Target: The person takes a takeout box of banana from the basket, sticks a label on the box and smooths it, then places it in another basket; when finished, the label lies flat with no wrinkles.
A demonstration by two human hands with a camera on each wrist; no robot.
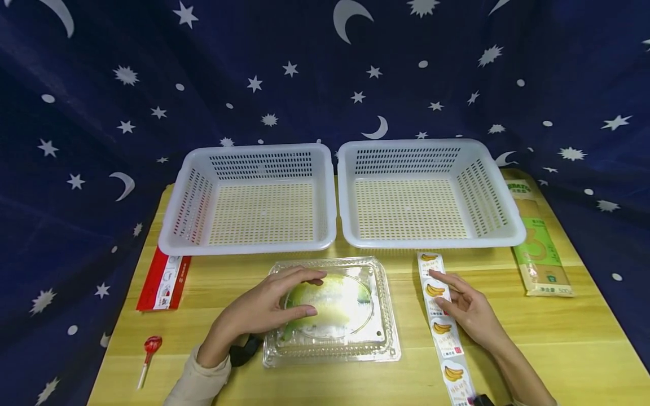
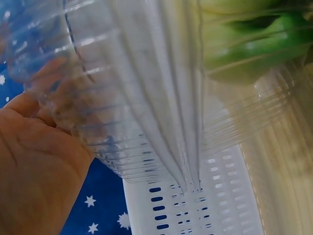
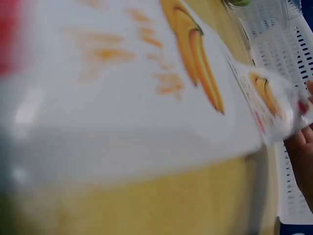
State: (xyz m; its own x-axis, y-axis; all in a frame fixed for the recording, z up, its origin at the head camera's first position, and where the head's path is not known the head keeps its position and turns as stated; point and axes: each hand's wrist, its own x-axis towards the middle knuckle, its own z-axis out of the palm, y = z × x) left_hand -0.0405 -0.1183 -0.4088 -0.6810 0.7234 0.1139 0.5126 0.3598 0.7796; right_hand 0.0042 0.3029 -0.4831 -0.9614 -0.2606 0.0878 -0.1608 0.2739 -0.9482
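Observation:
A clear plastic clamshell box (image 1: pixel 388 338) lies closed on the table, with green and yellow-green produce (image 2: pixel 249 54) showing through it. My left hand (image 1: pixel 264 304) rests on the box's left part, thumb and fingers spread over the lid. In the left wrist view that hand (image 2: pixel 39 161) is beside the ribbed clear wall. My right hand (image 1: pixel 472 313) holds a strip of round banana stickers (image 1: pixel 447 338) near its upper end, thumb and index finger at the printed face. The strip runs down toward the near table edge and looms large in the right wrist view (image 3: pixel 98 98).
Two white perforated baskets (image 1: pixel 249 248) (image 1: pixel 431 243) stand side by side behind the box. At left lie a red packet (image 1: pixel 157 282) and a red lollipop (image 1: pixel 152 344). A green and tan bag (image 1: pixel 540 254) lies at right. A dark star-patterned cloth (image 1: pixel 304 84) hangs behind.

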